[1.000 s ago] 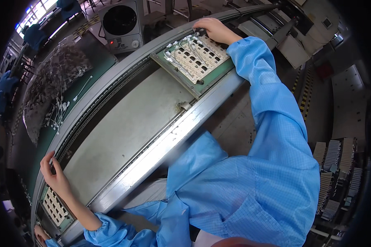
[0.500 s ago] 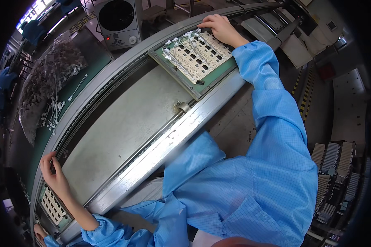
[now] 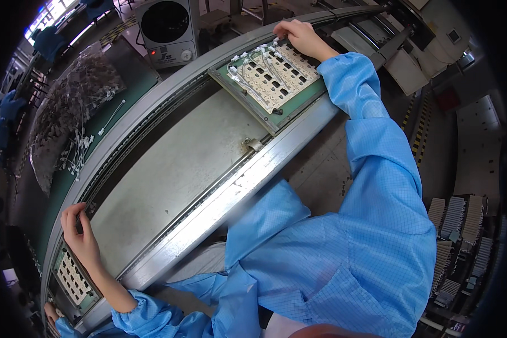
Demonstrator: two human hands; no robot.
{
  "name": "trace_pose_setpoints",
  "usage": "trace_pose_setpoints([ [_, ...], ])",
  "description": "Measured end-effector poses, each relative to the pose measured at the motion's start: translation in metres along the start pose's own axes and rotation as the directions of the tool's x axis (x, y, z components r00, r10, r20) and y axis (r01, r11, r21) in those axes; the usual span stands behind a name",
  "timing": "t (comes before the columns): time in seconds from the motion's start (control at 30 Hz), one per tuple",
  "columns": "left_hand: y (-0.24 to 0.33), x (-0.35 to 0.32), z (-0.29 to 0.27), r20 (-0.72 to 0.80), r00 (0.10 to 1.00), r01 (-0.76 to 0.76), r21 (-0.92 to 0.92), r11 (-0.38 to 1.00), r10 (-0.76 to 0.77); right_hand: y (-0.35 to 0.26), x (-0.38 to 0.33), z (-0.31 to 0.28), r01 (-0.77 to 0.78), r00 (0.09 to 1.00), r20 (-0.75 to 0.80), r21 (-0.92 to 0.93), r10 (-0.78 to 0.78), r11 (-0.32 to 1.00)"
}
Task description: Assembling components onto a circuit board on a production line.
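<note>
My right hand (image 3: 304, 38) is at the far edge of a framed green fixture (image 3: 296, 107), its fingers bent down and close together beside a white connector. Whatever lies under those fingertips is hidden. On the fixture sits a pale panel of small circuit boards (image 3: 265, 70) with dark openings. Thin cables with white connectors (image 3: 259, 50) run over it. My left hand (image 3: 80, 234) hovers by the far rail at the lower left, fingers loosely curled, a gap between thumb and fingers, nothing visible in it. Close by is a second fixture with a similar panel (image 3: 73, 279).
The metal conveyor's near rail (image 3: 208, 219) passes in front of my body. Beyond the far rail, a clear plastic bag (image 3: 73, 101) and loose white-ended cables (image 3: 79, 146) lie on a green surface. A grey fan unit (image 3: 166, 31) stands behind. Another person's hand (image 3: 52, 312) appears at lower left.
The view has shifted slightly. My left hand's fingers have bent a little more near the far rail. My right hand stays at the fixture's far edge, with its fingertips slightly moved.
</note>
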State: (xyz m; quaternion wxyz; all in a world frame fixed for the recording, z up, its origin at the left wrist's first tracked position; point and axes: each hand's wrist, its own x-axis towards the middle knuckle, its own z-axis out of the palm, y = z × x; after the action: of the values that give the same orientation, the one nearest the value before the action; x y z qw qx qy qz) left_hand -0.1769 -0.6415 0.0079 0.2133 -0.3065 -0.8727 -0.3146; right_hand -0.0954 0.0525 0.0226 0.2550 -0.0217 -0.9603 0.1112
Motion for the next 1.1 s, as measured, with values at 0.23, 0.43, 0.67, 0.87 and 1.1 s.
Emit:
trace_pose_setpoints([
  [0.23, 0.027, 0.003, -0.008, 0.016, 0.999, -0.041, 0.039, 0.998, 0.040, 0.009, 0.001, 0.003, 0.078, 0.996, 0.048, -0.153, -0.071, 0.985],
  [0.43, 0.047, -0.002, -0.008, -0.024, 1.000, -0.009, 0.019, 1.000, 0.009, 0.013, 0.003, -0.002, 0.081, 0.996, 0.045, 0.003, -0.081, 0.997],
  [0.67, 0.041, 0.002, -0.015, -0.003, 0.999, -0.050, 0.063, 0.997, 0.050, 0.017, 0.008, 0.014, 0.037, 0.999, -0.002, -0.076, -0.037, 0.996],
  [0.87, 0.037, 0.004, -0.013, 0.026, 1.000, -0.011, 0.026, 1.000, 0.011, 0.004, 0.011, 0.009, -0.023, 0.998, 0.058, -0.080, 0.028, 0.997],
  [1.1, 0.040, 0.003, -0.012, 0.044, 0.998, -0.052, 0.039, 0.998, 0.050, 0.012, 0.008, -0.002, -0.005, 1.000, -0.016, -0.044, 0.005, 0.999],
])
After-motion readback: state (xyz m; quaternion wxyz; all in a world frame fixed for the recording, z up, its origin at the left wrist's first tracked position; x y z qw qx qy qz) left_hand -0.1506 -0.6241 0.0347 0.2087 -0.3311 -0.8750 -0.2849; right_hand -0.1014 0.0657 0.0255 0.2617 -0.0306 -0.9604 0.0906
